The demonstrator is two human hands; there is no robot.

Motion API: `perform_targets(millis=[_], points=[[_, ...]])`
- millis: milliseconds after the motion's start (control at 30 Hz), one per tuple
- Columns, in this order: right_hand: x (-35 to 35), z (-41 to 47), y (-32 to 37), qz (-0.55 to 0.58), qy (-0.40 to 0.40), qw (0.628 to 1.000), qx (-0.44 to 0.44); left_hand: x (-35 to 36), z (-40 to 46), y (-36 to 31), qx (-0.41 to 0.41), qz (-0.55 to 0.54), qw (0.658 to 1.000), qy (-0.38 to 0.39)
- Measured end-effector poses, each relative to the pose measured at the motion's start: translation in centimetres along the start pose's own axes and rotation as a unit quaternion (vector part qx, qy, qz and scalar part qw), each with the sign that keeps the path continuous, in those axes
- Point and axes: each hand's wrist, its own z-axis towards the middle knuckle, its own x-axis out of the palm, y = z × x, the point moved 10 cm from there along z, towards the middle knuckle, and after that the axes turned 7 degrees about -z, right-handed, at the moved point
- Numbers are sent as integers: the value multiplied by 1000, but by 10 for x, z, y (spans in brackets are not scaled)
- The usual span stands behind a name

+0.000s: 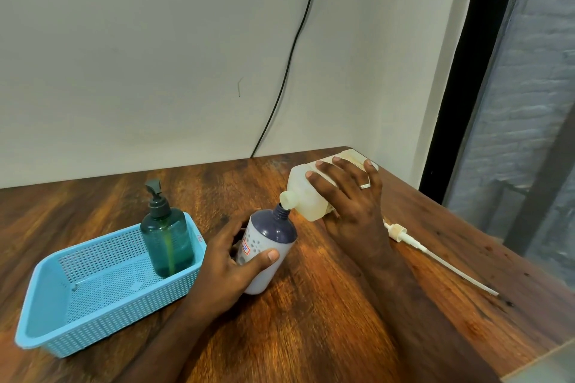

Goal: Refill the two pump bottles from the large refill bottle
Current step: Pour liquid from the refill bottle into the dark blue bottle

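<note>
My left hand (230, 270) grips a white bottle with a dark blue shoulder (269, 246), tilted on the wooden table, its threaded neck bare. My right hand (351, 199) holds the large translucent refill bottle (306, 193) tipped on its side, its open spout touching the white bottle's neck. The white pump head with its long tube (435, 255) lies on the table to the right. A green pump bottle (166, 239), pump fitted, stands in the far right corner of the blue basket (102, 295).
The wall runs along the table's far edge, with a black cable (289, 62) hanging down it. The table's right edge (466, 214) meets a dark window frame. Bare wood lies in front of my arms.
</note>
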Motion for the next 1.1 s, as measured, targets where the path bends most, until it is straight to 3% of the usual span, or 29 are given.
perform_targets(millis=[1100], points=[[-11, -5, 6, -20, -5, 1000, -7, 2, -4, -1, 7, -13, 1000, 10]])
